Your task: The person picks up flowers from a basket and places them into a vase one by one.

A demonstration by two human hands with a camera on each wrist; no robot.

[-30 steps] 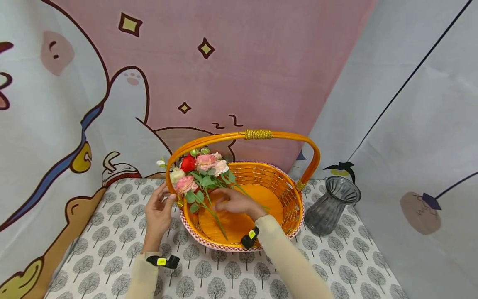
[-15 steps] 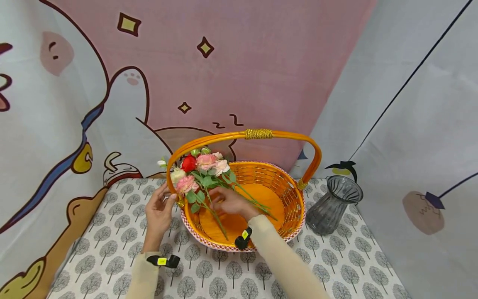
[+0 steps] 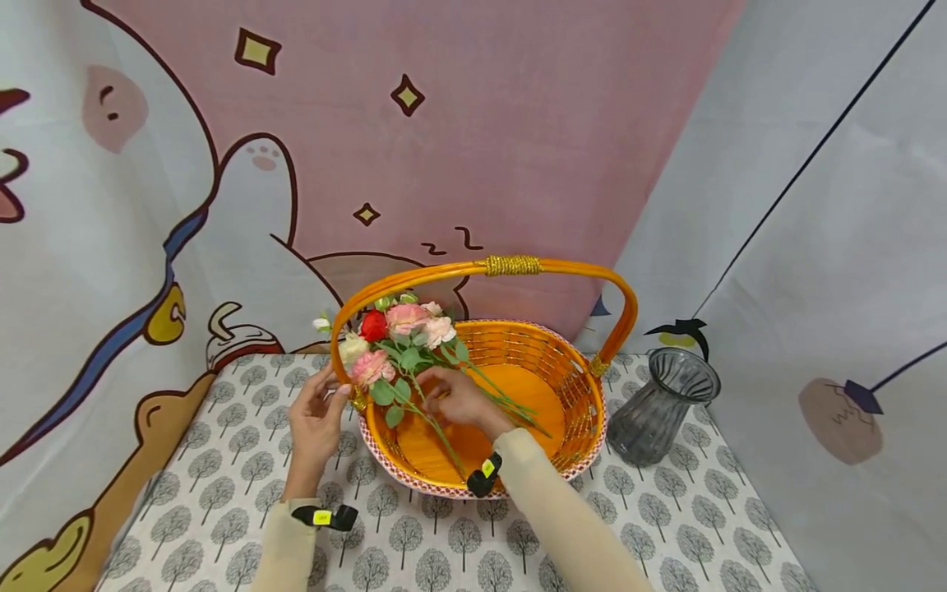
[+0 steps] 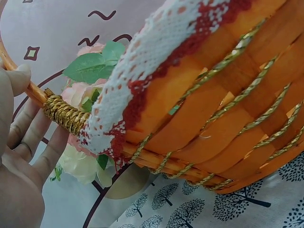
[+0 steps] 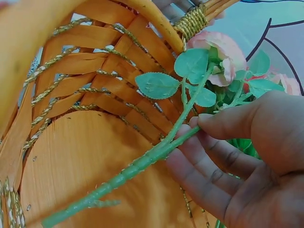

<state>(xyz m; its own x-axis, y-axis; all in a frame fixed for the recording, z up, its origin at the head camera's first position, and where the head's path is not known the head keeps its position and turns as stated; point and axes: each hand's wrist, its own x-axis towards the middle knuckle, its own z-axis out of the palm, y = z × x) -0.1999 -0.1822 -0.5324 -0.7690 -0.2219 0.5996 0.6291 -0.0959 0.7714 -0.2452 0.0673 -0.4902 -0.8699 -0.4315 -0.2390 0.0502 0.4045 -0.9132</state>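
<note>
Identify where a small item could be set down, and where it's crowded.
Free: tablecloth before the basket, between the sleeves; basket floor between stems and right wall. Crowded: the basket's left end, with flowers, left hand and right hand.

Green flower stem (image 5: 114, 182) in right hand (image 5: 266, 147)

You have room over the right end of the basket (image 3: 531, 380); at its left, flowers (image 3: 407, 322) and the stem (image 5: 126, 175) in your right hand (image 3: 464, 401) block the way. The handle (image 3: 514, 265) arches above, the vase (image 3: 654, 415) just outside, right.
</note>
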